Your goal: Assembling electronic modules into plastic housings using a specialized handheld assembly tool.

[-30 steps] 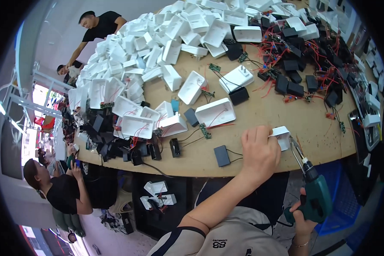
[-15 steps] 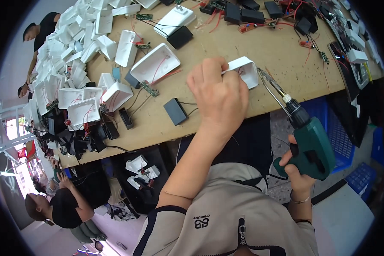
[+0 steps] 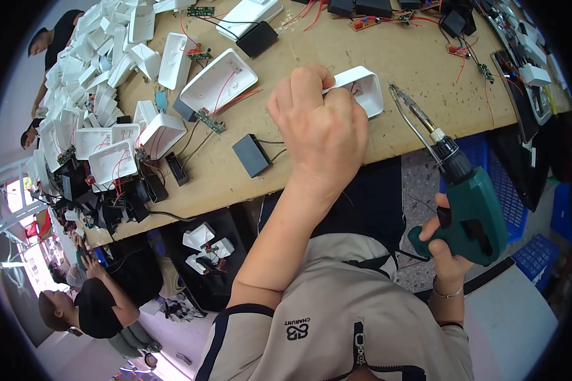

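My left hand [image 3: 321, 127] is closed on a white plastic case [image 3: 370, 95], an open shell whose hollow shows a bit of red wire. The back of the hand hides how the fingers grip. My right hand [image 3: 448, 257] is wrapped round the handle of a green soldering gun [image 3: 480, 209] with a thin metal feed tube beside its tip. That tip points up and left, just right of the case and apart from it. Left of my left hand lies a dark grey block [image 3: 251, 156] with black leads. Another white shell [image 3: 219, 82] lies beyond it, beside a green circuit board [image 3: 210, 120].
A heap of white shells [image 3: 111, 44] fills the table's far left. Wired shells and black parts [image 3: 117, 203] crowd its left edge. A black bin [image 3: 235, 222] stands below the table; blue crates [image 3: 505, 197] are at the right. Co-workers [image 3: 102, 301] are at the left.
The view has shifted a little, so the table's things appear higher and further left. The soldering gun has drawn slightly right, widening the gap from its tip to the case. Both grips stay the same.
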Tool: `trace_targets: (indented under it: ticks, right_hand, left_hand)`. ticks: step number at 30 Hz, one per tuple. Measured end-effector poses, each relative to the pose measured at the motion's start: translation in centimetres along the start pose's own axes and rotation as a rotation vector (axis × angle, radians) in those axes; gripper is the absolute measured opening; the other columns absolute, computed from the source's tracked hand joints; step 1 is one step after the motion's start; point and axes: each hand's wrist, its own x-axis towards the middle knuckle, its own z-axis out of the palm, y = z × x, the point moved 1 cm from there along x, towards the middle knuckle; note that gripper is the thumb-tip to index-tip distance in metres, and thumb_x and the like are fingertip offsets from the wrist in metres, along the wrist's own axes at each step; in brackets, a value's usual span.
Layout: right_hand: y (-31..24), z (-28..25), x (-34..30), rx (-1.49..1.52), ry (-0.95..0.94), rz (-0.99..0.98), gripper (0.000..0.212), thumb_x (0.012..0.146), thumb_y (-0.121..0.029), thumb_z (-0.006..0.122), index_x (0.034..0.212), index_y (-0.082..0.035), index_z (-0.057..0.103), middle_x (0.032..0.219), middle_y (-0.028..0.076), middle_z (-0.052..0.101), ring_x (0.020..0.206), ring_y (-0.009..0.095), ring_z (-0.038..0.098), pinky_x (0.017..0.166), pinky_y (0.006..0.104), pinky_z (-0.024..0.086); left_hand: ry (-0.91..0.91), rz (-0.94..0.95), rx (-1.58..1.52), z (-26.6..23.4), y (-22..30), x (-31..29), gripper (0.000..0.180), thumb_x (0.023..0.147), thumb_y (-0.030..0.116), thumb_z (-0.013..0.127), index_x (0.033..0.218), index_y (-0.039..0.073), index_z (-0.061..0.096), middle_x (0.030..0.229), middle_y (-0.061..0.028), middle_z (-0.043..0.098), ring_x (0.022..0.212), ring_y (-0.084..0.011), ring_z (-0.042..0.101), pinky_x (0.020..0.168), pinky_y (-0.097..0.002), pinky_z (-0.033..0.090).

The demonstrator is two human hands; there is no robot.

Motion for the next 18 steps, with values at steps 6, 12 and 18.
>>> trace_targets:
  ticks: [6,12,18]
  right_hand:
    - [-0.1,0.1,-0.1,-0.007,0.015,0.012,0.066,0.077,-0.023,0.072,0.124,0.009,0.040,0.117,0.023,0.053,0.067,0.015,0.059,0.059,0.0270,0.050]
    - [-0.3,-0.1,0.0,-0.003,0.064,0.015,0.066,0.077,-0.024,0.072,0.124,0.009,0.040,0.116,0.022,0.054,0.067,0.015,0.059,0.059,0.0271,0.051]
    - [-0.5,0.4,0.5,-0.039,0.095,-0.007,0.067,0.077,-0.027,0.072,0.123,0.010,0.040,0.112,0.021,0.055,0.065,0.014,0.058,0.058,0.0264,0.049]
  left_hand:
    - [0.004,-0.008,-0.008,-0.1,0.0,0.0,0.008,0.061,0.005,0.063,0.064,0.001,0.057,0.090,-0.0101,0.048,0.084,-0.0275,0.045,0.075,-0.0391,0.032]
    - [-0.037,-0.009,-0.044,-0.6,0.0,0.0,0.016,0.063,0.006,0.066,0.077,0.000,0.060,0.095,-0.0111,0.048,0.088,-0.0284,0.046,0.078,-0.0399,0.033]
    - [-0.074,-0.026,-0.080,-2.5,-0.4,-0.8,0.054,0.060,0.007,0.071,0.110,0.001,0.050,0.111,-0.0206,0.044,0.095,-0.0334,0.048,0.085,-0.0448,0.035]
